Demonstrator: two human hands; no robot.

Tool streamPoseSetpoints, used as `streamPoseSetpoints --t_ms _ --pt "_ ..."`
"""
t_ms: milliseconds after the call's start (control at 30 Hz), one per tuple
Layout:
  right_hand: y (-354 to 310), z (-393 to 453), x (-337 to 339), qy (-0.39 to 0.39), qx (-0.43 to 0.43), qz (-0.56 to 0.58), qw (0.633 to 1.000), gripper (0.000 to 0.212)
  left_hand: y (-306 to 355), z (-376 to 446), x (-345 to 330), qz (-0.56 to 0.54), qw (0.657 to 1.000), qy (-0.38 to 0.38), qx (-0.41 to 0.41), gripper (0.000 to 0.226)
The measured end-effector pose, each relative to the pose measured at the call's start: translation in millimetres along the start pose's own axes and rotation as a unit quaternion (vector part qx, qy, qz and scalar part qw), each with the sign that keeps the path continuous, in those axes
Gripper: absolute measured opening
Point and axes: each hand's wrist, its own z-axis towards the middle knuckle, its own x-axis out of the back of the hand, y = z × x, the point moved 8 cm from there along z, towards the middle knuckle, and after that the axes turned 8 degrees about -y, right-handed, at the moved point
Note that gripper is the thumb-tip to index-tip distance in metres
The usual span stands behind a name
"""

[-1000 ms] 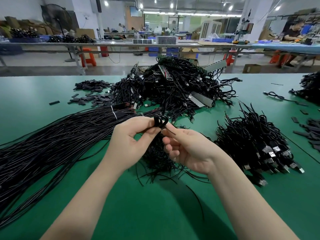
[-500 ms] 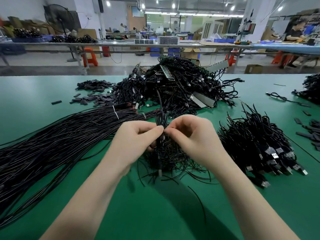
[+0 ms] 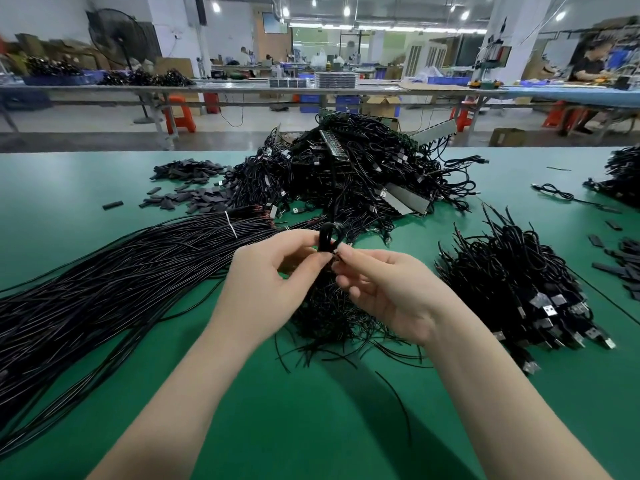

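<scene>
My left hand pinches a small coiled black cable between thumb and fingers, held above the green table. My right hand is just to its right, and its thumb and forefinger pinch a thin black tie at the coil's lower right. One strand of the cable runs up from the coil toward the big tangle behind. Below both hands lies a heap of short black ties.
A long bundle of straight black cables fans out to the left. A big tangled pile of cables sits behind the hands. Coiled USB cables are stacked at right. Flat black pieces lie scattered at back left.
The coil was pinched low between both hands half a second ago; it now stands higher above my left fingers. My right hand has turned palm-up again with its fingers spread.
</scene>
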Motion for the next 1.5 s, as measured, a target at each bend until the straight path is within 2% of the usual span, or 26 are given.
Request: streamPoseSetpoints --t_ms 67,167,300,367,400,433,467,500,533,567,600,633,700,733,767,833,933,1067,1133,1200,1233,1300,1367,1433,1467,1500 --pt "-0.7 -1.0 -2.6 -0.016 -0.001 0.03 0.999 0.009 3.9 0.1 -1.6 0.006 1.0 -0.007 -0.023 0.039" --pt "-3.3 -2.8 -9.4 -0.045 0.003 0.018 0.999 0.009 1.2 0.8 0.4 0.011 1.0 0.009 -0.025 0.031" --pt "-1.9 -5.5 -11.0 -0.053 -0.016 0.069 0.996 0.008 14.0 -3.1 4.8 0.093 0.992 0.06 -0.059 0.022" --pt "-14.8 -5.8 -7.8 -0.023 0.073 -0.024 0.997 0.008 12.9 -2.9 2.3 0.04 0.997 0.064 -0.031 0.021" --pt "-27.7 -9.6 -5.9 0.02 0.162 -0.158 0.974 0.008 4.2 -2.0 0.0 -0.015 0.998 0.062 0.021 0.022" --pt "-45.2 -19.8 -7.9 0.094 0.275 -0.342 0.894 0.009 -9.0 -1.8 -4.9 -0.097 0.989 0.05 0.096 0.02" --pt "-55.9 -34.1 -21.9 0.142 0.387 -0.499 0.763 0.008 -21.8 -3.8 -14.3 -0.207 0.961 0.02 0.182 0.019" --pt "-54.7 -44.9 -39.0 0.147 0.47 -0.592 0.638 0.007 -30.2 -8.5 -26.3 -0.311 0.914 -0.018 0.261 0.018" --pt "-48.9 -50.3 -48.0 0.138 0.516 -0.631 0.563 0.007 -34.5 -12.6 -34.0 -0.379 0.872 -0.038 0.307 0.016" --pt "-46.1 -50.1 -48.0 0.132 0.527 -0.628 0.557 0.006 -36.7 -13.5 -35.7 -0.399 0.86 -0.043 0.316 0.015" --pt "-47.6 -45.2 -40.9 0.131 0.511 -0.599 0.603 0.006 -38.1 -11.2 -32.5 -0.376 0.878 -0.036 0.294 0.014" --pt "-51.1 -37.9 -28.9 0.124 0.47 -0.537 0.689 0.007 -36.1 -7.9 -24.8 -0.317 0.914 -0.016 0.252 0.012" --pt "-41.9 -18.1 -9.4 0.079 0.315 -0.376 0.868 0.014 -21.4 -1.6 -6.4 -0.164 0.976 0.03 0.143 0.008" --pt "-31.4 -9.1 -6.1 0.043 0.229 -0.285 0.93 0.02 -13.4 0.4 -2.0 -0.109 0.988 0.04 0.099 0.015" --pt "-21.0 -3.0 -3.9 0.013 0.161 -0.204 0.966 0.028 -8.0 0.9 0.4 -0.082 0.993 0.046 0.072 0.021" --pt "-9.4 1.3 -1.0 -0.013 0.095 -0.101 0.99 0.038 -6.0 0.8 1.3 -0.055 0.997 0.04 0.043 0.028" --pt "-8.5 1.4 2.5 -0.022 0.068 -0.058 0.996 0.022 4.2 -0.1 -0.4 -0.004 1.0 0.024 -0.008 0.031" --pt "-0.4 -2.5 -9.2 -0.1 -0.001 0.031 0.995 0.008 9.0 1.6 3.7 0.006 0.999 0.03 -0.034 0.025" --pt "-4.4 -1.9 -10.7 -0.091 0.032 0.031 0.995 0.005 9.2 1.2 5.7 0.016 0.999 0.037 -0.034 0.027" --pt "-17.3 -2.9 -5.8 -0.037 0.133 -0.072 0.988 0.004 9.8 -0.3 6.7 0.012 0.999 0.041 -0.025 0.03" --pt "-27.4 -6.5 -5.8 -0.011 0.198 -0.157 0.968 0.007 7.4 -0.8 7.6 0.001 0.999 0.047 -0.009 0.028" --pt "-45.8 -18.2 -11.9 0.034 0.321 -0.342 0.883 0.009 -3.0 -0.1 5.5 -0.048 0.997 0.039 0.048 0.015" --pt "-55.9 -34.4 -26.9 0.062 0.433 -0.52 0.734 0.009 -20.3 -0.3 -7.7 -0.158 0.976 -0.019 0.15 0.007" --pt "-49.8 -46.6 -45.9 0.074 0.506 -0.643 0.57 0.014 -34.3 -9.1 -27.4 -0.31 0.906 -0.076 0.278 0.023" --pt "-45.6 -48.4 -49.8 0.08 0.521 -0.663 0.531 0.015 -38.3 -12.7 -31.4 -0.353 0.877 -0.079 0.315 0.027" --pt "-43.6 -46.3 -49.0 0.09 0.514 -0.658 0.543 0.014 -41.8 -13.2 -30.8 -0.362 0.871 -0.07 0.324 0.027"
